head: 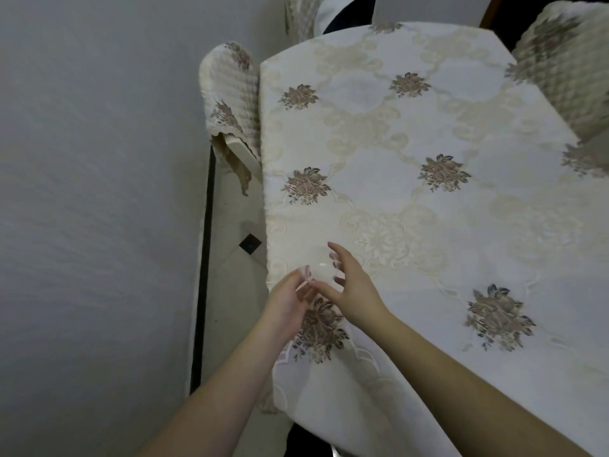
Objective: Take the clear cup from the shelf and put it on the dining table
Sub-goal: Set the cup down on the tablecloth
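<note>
The clear cup [319, 267] is almost invisible against the cloth, near the left edge of the dining table [428, 133], which wears a cream cloth with floral patches. It looks upright, at or just above the cloth; I cannot tell if it rests there. My right hand [354, 288] curves around its right side, thumb below and fingers spread above. My left hand [288, 303] comes from the lower left, its fingertips pressed on the cup's left side and seen warped through the glass.
A grey wall [99, 192] runs close along the left, with a narrow strip of tiled floor [230, 258] between it and the table. Covered chairs stand at the left [230, 94], the far end [303, 14] and the right [566, 77].
</note>
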The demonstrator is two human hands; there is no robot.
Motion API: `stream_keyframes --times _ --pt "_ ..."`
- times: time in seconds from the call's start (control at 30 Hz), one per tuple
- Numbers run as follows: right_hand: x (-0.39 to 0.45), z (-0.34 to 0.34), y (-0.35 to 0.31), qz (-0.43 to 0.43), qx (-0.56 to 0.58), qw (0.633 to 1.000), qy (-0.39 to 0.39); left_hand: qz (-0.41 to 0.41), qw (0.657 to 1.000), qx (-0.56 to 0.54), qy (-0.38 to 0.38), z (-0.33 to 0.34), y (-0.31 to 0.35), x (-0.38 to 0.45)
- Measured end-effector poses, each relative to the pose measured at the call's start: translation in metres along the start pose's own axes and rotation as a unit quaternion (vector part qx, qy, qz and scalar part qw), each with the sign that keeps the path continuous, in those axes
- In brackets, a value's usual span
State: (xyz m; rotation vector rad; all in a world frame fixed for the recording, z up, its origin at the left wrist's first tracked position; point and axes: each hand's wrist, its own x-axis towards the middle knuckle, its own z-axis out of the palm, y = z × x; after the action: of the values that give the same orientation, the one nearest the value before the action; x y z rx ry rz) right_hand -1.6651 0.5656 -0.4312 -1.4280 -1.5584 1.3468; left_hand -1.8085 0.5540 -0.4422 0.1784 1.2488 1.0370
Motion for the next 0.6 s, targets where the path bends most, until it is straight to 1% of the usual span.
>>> stream_keyframes --times 0.2,0.3,0.43,0.6 --pt "0.027 0.013 0.008 0.005 0.009 1.000 0.026 0.010 0.999 0.033 -0.013 -0.004 0.013 0.031" --pt "0.036 0.016 0.012 0.009 0.011 0.999 0.036 0.019 0.996 0.081 -0.038 -0.005 0.017 0.038" --pt "0.043 0.018 0.020 0.016 0.012 0.999 0.038 0.035 0.994 0.099 -0.030 -0.005 0.018 0.049" --pt "0.051 0.014 0.030 0.020 -0.031 0.998 0.045 0.049 0.992 0.108 -0.040 -0.003 0.018 0.057"
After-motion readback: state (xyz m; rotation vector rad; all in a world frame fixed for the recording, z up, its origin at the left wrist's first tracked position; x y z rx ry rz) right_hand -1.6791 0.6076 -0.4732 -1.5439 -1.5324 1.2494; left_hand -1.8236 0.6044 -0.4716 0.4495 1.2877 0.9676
